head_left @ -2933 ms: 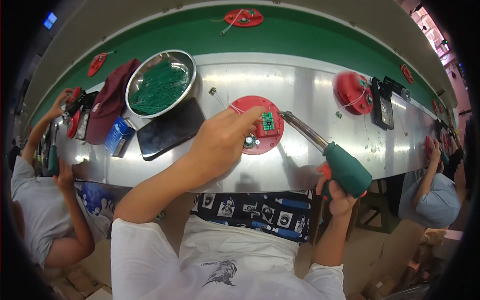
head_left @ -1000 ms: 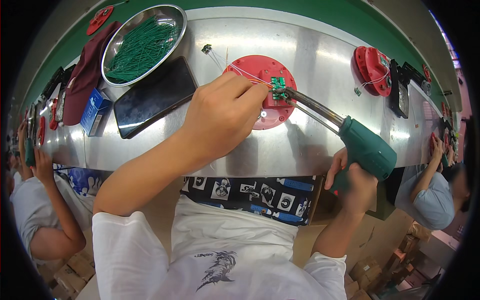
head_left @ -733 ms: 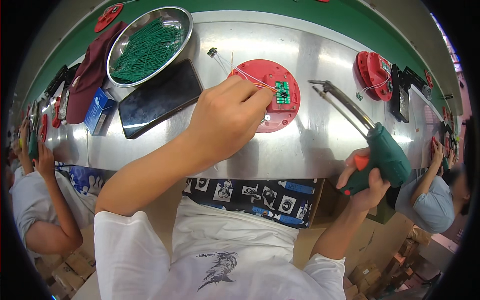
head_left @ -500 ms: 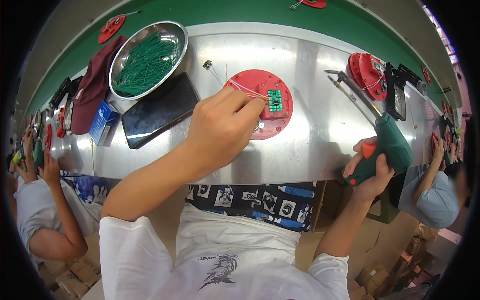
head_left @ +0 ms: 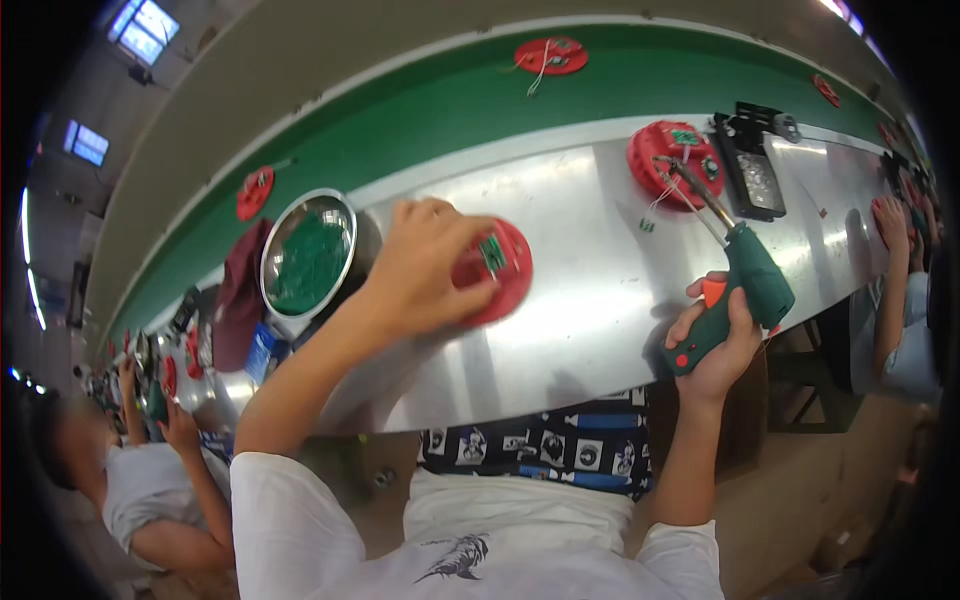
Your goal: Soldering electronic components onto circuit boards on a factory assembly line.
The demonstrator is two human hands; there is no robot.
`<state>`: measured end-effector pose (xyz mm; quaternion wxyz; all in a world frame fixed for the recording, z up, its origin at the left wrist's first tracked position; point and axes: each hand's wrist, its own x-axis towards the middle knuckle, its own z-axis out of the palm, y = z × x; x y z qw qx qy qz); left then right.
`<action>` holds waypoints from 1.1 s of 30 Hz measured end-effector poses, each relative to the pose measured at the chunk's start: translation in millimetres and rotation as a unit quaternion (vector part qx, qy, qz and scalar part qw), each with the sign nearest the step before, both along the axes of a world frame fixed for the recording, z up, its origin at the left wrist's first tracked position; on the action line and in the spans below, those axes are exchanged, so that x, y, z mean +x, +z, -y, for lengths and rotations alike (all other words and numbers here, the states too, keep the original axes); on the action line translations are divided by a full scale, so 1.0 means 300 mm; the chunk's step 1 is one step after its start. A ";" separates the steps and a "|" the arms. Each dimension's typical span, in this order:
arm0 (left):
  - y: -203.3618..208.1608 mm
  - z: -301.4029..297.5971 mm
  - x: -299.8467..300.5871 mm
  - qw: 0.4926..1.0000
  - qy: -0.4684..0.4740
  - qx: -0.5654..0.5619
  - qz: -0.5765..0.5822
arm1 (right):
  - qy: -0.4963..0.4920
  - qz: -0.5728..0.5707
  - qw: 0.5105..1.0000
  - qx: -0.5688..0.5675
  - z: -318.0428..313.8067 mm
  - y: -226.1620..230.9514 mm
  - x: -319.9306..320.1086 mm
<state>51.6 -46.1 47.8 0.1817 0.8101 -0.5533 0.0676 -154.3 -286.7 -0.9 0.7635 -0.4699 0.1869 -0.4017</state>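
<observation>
My left hand (head_left: 425,262) grips a round red plastic housing (head_left: 515,272) lying on the metal bench, fingers over its far side and thumb near its front. A small green circuit board (head_left: 492,254) sits on the housing; the hand hides its left part. In my right hand (head_left: 735,335) is a green soldering gun (head_left: 762,282), fingers wrapped round the handle near its orange trigger. Its long metal tip points up and left, overlapping in view a stack of red housings (head_left: 648,160) with white wires; whether it touches them I cannot tell.
A steel bowl (head_left: 336,207) of green wires stands at the left, near a maroon cap (head_left: 236,305) and a blue box (head_left: 262,352). Behind runs a green belt (head_left: 410,125) carrying red housings (head_left: 555,58). A black stand (head_left: 752,185) is at right. Co-workers sit on both sides.
My left hand has shifted from the wires above the board to a grip round the housing. The view has turned, and the soldering gun's tip now overlaps the stacked housings.
</observation>
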 end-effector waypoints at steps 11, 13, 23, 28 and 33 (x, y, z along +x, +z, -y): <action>-0.079 0.631 0.731 0.956 0.282 -0.007 0.077 | -0.120 0.097 0.987 0.053 0.024 -0.009 0.005; -0.098 0.795 0.753 0.955 0.295 -0.009 0.026 | -0.102 0.085 0.988 0.078 0.024 0.002 0.000; -0.167 1.006 0.827 0.933 0.298 -0.147 -0.135 | -0.092 0.066 0.987 0.113 0.023 -0.041 0.005; -0.015 0.731 0.710 0.964 0.054 -0.146 -0.215 | -0.133 0.037 0.984 0.115 0.017 0.014 0.027; 0.079 0.317 0.304 0.988 -0.060 -0.127 -0.066 | -0.083 0.049 0.983 0.159 0.035 -0.005 0.019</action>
